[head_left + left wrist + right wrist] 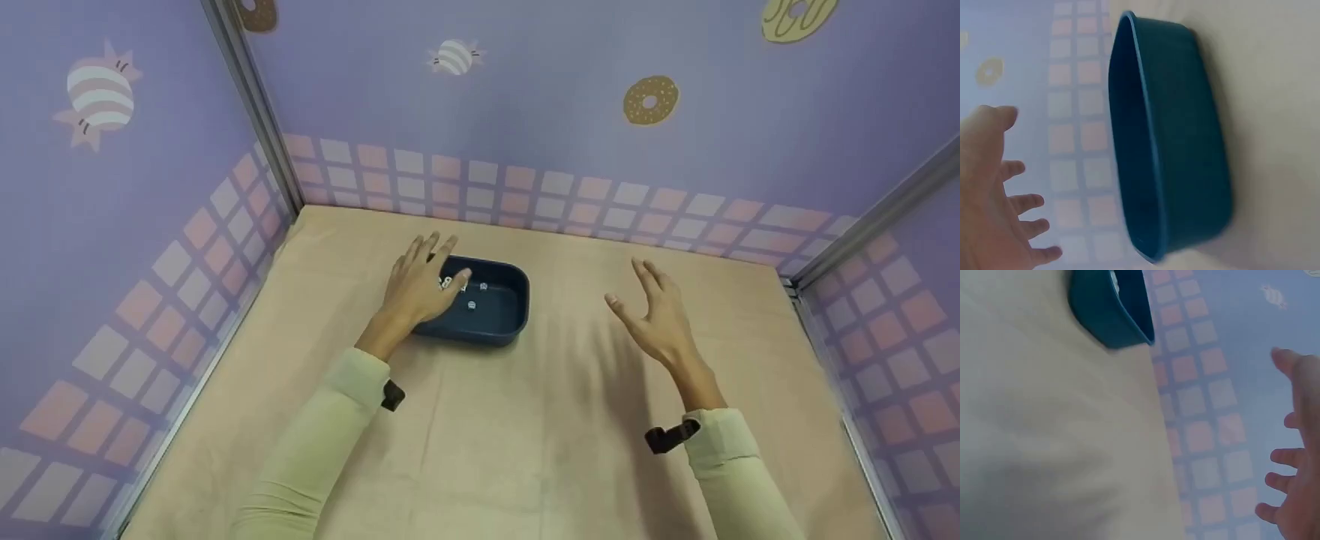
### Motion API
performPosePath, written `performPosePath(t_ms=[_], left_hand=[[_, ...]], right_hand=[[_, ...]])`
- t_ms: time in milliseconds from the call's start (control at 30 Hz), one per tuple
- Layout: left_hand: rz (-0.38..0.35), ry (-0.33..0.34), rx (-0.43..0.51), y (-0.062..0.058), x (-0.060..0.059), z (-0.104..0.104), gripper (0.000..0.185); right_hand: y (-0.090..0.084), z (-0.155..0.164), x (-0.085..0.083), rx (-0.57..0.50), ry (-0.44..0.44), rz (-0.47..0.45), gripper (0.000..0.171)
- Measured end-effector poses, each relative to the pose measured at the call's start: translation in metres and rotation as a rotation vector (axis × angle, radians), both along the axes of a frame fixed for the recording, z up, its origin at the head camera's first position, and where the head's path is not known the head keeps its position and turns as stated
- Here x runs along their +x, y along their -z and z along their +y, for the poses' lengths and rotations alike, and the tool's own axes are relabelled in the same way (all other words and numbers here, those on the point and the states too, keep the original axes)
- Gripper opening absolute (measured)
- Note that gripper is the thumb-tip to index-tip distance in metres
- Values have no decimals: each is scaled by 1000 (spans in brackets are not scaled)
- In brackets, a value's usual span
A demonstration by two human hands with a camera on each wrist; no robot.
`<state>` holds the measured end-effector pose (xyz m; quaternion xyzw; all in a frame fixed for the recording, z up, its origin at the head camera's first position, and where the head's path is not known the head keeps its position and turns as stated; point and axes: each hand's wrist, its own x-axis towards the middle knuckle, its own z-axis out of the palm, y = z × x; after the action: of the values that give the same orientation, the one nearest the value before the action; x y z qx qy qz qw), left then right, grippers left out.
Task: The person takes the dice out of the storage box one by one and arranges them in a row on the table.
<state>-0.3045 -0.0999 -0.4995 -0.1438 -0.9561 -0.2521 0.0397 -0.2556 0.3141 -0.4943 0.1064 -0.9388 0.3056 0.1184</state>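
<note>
A dark blue rectangular bin [487, 330] stands on the cloth-covered table, with several small white dice [472, 305] on its floor. In the head view my left hand [421, 289] hovers over the bin's left side, fingers spread, hiding that part of it. The left wrist view shows the same hand [988, 191] apart from the bin [1185, 140], holding nothing. To the right of the bin my right hand [660, 319] is held in the air with thumb and fingers apart. It too holds nothing, and the right wrist view shows the bin [1103, 312] away from that hand [1300, 455].
A pale beige cloth [480, 450] covers the table. Purple walls with a pink and white tile pattern [517, 180] enclose it at the back and both sides. Metal posts [255, 97] stand at the corners.
</note>
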Motion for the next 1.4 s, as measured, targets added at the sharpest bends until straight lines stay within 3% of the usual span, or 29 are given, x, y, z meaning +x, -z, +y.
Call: performPosePath(t_ms=[233, 367, 467, 600, 767, 933, 1100, 1200, 1267, 1400], left_hand=[[-78, -126, 376, 41, -3, -50, 64], [-176, -198, 576, 60, -2, -57, 63], [-287, -235, 671, 67, 1, -57, 62], [-374, -262, 688, 73, 1, -55, 57], [-373, -234, 676, 75, 0, -56, 51], [-373, -183, 680, 73, 18, -63, 49], [-428, -54, 775, 73, 45, -72, 48], [-473, -14, 837, 76, 52, -73, 49], [-498, -20, 860, 78, 52, -74, 49], [-518, -65, 860, 82, 44, -71, 49]], right_hand=[[40, -52, -10, -388, -72, -164, 75], [64, -85, -15, -603, -64, -328, 76], [78, -107, -18, -742, -43, -462, 72], [89, -130, -17, -859, -20, -560, 64], [89, -141, -10, -918, -42, -556, 55], [88, -132, 4, -989, -89, -547, 55], [91, -118, 24, -979, -129, -558, 55], [91, -114, 32, -877, -132, -518, 55], [90, -115, 34, -738, -111, -406, 53], [80, -125, 27, -429, -44, -89, 43]])
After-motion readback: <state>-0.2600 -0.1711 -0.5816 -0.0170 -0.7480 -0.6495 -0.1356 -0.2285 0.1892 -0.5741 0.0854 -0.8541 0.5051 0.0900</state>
